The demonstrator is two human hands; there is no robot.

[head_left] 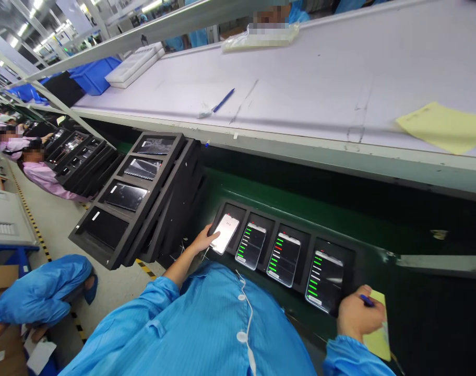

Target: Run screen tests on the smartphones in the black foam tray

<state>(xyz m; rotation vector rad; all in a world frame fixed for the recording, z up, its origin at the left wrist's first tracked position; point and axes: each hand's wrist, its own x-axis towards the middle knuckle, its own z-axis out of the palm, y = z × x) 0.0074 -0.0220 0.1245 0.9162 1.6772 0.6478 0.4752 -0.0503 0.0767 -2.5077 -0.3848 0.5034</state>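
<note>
My left hand [204, 240] is closed on the edge of a phone with a white screen [226, 233], at the left end of a black foam tray [272, 221]. Beside it in the tray rest three more phones with dark screens and green and white text lines: one [251, 245], another with a red line too [284, 259], and a third [324, 281] nearest my right hand [361, 313]. That hand is closed round a blue pen [367, 300], over a yellow paper [379, 334] at the tray's right.
Stacked black trays [146, 206] with phones stand at the left. Above runs a white shelf [300, 83] bearing a blue pen [224, 100], yellow sheet [443, 127] and blue bin [95, 74]. A person in blue [46, 287] crouches at lower left.
</note>
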